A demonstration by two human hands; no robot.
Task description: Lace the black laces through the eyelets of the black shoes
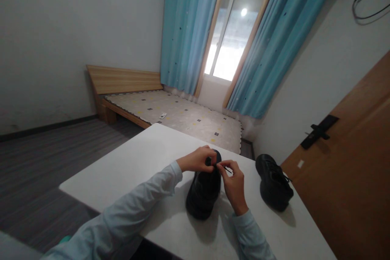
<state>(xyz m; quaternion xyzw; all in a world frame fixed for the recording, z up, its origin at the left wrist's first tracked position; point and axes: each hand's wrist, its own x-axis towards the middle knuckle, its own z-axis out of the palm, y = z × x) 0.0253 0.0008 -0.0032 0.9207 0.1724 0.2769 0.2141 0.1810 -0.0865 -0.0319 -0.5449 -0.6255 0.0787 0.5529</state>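
A black shoe (201, 199) stands on the white table with its heel toward me and its toe pointing away. Over its lacing, my left hand (199, 159) is closed, thumb and forefinger pinched at the black shoelace; the fingers partly hide the lace there. From the right, my right hand (234, 183) pinches the same shoelace (228, 170) between thumb and fingertips, and a short dark end sticks out past them. The two sets of fingertips nearly meet above the shoe's tongue. Another black laced shoe (276, 187) rests apart, to the right.
The white table (128, 170) extends to the left and front. Beyond it is a low bed with a patterned mattress (189, 120), on which a small white remote-like object (163, 115) lies. Blue curtains (191, 28) flank the window, and a wooden door (350, 162) is at right.
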